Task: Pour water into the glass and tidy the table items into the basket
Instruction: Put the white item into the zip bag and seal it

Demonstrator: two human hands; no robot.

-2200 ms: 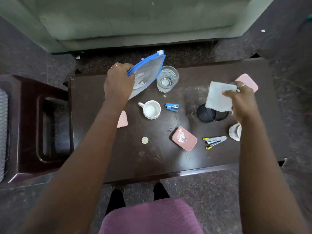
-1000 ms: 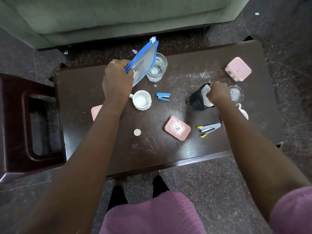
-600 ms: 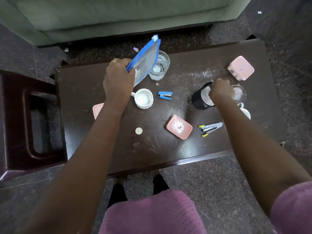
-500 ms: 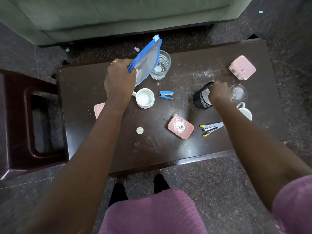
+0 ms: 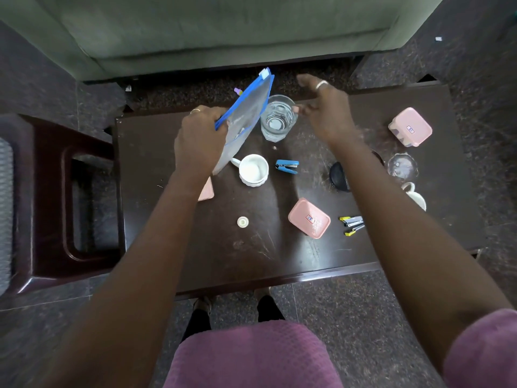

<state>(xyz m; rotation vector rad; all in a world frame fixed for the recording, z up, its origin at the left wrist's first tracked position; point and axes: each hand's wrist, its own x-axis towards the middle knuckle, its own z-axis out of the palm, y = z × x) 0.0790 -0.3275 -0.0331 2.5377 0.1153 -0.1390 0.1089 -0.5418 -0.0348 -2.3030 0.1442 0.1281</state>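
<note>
My left hand [image 5: 200,141] grips a clear zip pouch with blue edges [image 5: 246,113], held tilted above the dark table [image 5: 251,256]. A glass with water [image 5: 278,119] stands just right of the pouch. My right hand [image 5: 324,110] hovers beside the glass with fingers spread and nothing in it. The black mesh basket [image 5: 338,175] stands at the right, partly hidden by my right forearm. A white cup [image 5: 253,170], a blue stapler [image 5: 287,166] and a pink lid [image 5: 309,218] lie in the middle.
A pink box [image 5: 409,127], a glass lid [image 5: 402,166], a second white cup [image 5: 415,196] and yellow-tipped staplers [image 5: 352,222] sit at the right. A small white cap [image 5: 242,222] and another pink item [image 5: 207,190] lie left of centre. A green sofa [image 5: 223,32] stands behind, a dark chair [image 5: 64,205] to the left.
My right hand put the white paper into the black basket, let go, and moved up left to beside the glass. My left hand keeps holding the pouch.
</note>
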